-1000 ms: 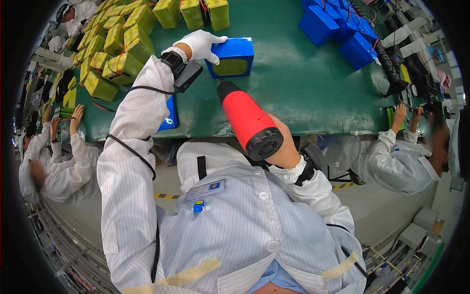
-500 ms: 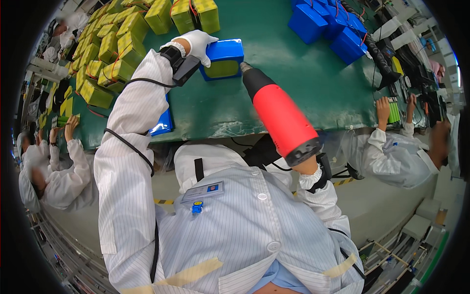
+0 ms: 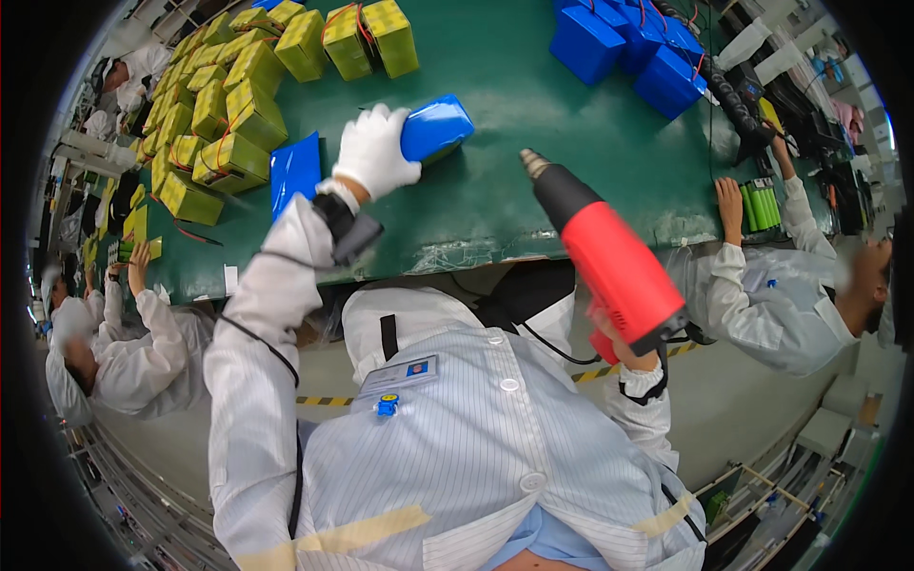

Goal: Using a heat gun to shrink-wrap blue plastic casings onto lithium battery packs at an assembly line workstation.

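My left hand (image 3: 378, 154), in a white glove, grips the left end of a blue-wrapped battery pack (image 3: 440, 127). The pack sits at an angle over the green table, its shiny blue face up; a dark yellow-green side shows a little below. In my bare right hand (image 3: 628, 350) is a red heat gun (image 3: 624, 266), held by its handle. The gun's metal nozzle points up and left, some way off the pack's right end. Left of my gloved hand lies a flat blue wrap sleeve (image 3: 296, 175), partly covered by my sleeve.
Several yellow-green battery packs (image 3: 252, 109) with red leads crowd the green table's (image 3: 495, 209) far left. Blue packs (image 3: 590, 46) stand at the far right, beside a thick black hose (image 3: 738, 119). Co-workers handle green cells (image 3: 760, 205) at both sides. A black cord runs along my left arm.
The heat gun has drawn back to the right, away from the pack. My left hand has come nearer and now covers the pack's left end; the pack has turned and tilted.
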Demonstrator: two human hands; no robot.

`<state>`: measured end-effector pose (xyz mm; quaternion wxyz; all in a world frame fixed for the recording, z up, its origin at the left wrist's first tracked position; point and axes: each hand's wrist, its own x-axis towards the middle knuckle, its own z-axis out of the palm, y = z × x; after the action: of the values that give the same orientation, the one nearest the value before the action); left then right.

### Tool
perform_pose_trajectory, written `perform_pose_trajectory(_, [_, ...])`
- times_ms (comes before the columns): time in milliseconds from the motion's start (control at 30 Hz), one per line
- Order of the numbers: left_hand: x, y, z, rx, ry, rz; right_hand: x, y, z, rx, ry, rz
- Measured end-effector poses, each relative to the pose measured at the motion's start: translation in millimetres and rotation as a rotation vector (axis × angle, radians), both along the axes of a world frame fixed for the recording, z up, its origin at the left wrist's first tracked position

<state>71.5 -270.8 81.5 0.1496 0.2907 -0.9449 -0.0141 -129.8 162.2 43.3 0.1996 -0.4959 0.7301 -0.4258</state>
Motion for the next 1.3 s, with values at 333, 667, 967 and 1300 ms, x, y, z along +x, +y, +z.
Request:
perform_pose_trajectory(333, [8.2,105.6,-93.0,-0.221,0.121,-0.079,-3.6,-9.0,60.7,-0.037,-0.598,-0.279])
perform_pose_trajectory(667, [24.6,38.5,-60.5,0.341,-0.169,-0.024,-24.9,-43.4,56.0,-0.383,-1.136,-0.045])
perform_pose_trajectory(967, [17.9,54.9,-68.8,0.307,-0.089,0.023,-69.9,-94.0,-2.9,-0.760,-1.716,0.191])
perform_pose_trajectory(1300, [-1.9,104.6,-63.1,0.154,0.009,0.326,-75.6,-183.0,23.4,-0.812,-1.604,0.578])
